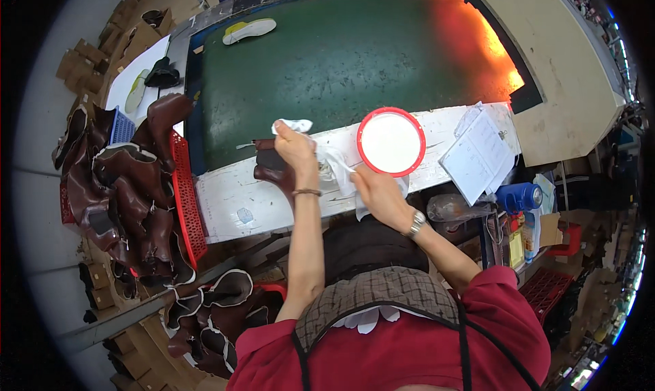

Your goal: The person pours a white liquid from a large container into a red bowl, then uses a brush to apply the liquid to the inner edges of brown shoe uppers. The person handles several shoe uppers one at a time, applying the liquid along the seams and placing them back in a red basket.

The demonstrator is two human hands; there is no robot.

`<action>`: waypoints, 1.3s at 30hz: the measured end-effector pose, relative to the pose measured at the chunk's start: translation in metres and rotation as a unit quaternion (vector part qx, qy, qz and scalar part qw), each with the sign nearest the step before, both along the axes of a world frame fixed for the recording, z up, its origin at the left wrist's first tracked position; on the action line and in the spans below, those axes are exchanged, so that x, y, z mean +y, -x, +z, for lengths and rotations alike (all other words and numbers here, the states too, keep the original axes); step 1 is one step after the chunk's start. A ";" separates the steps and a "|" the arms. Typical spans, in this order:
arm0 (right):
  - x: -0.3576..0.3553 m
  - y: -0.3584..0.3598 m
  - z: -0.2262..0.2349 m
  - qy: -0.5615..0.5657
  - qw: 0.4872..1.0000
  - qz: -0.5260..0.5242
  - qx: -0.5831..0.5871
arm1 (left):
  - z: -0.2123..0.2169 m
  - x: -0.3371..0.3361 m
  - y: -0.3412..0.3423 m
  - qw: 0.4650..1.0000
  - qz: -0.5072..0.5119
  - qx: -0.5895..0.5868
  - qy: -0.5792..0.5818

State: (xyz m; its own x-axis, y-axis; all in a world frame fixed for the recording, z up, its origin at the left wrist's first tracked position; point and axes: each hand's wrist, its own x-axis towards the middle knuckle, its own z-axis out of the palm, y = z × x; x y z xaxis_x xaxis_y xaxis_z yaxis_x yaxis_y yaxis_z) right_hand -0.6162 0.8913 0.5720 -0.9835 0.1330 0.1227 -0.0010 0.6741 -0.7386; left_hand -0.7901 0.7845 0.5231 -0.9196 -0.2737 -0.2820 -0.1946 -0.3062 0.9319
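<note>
My left hand (295,149) is closed on a small white piece (297,126) that sticks out past the fingers; its exact kind is unclear. Pinched in my right hand (382,197) is a thin white cloth (336,162), which stretches across to beside my left hand. Below my left hand a brown boot upper (275,176) lies on the white bench edge, partly covered by the hand and wrist. A thin tool tip (244,145) shows just left of it. Close to my right hand stands a red-rimmed bowl (391,111), white inside.
A green conveyor belt (321,57) runs beyond the bench, with a sole (249,31) on it and an orange-glowing opening at right. Brown boot uppers (123,193) fill a red basket (187,200) at left. Clipboard papers (477,156) and a blue jug (520,197) are at right.
</note>
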 end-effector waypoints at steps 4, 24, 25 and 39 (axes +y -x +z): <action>0.034 -0.024 0.023 0.186 0.973 -0.127 -0.056 | -0.035 -0.001 -0.015 0.942 -0.162 0.092 0.278; 0.039 -0.004 0.056 0.740 0.661 0.029 -0.120 | 0.122 -0.003 -0.074 0.897 -0.246 0.310 0.198; 0.035 -0.003 0.060 0.741 0.659 0.033 -0.125 | 0.132 -0.006 -0.076 0.896 -0.244 0.315 0.195; -0.022 0.007 0.081 0.309 0.951 -0.001 0.007 | 0.148 -0.061 -0.079 0.935 -0.248 0.243 0.070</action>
State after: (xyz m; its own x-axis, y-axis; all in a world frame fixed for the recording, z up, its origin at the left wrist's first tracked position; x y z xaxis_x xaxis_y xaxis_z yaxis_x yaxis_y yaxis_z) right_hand -0.6232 0.8697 0.6530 -0.9822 0.1848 0.0332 -0.0126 0.1115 -0.9937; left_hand -0.7110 0.7235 0.6714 -0.9537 0.2172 0.2080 0.1759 -0.1580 0.9716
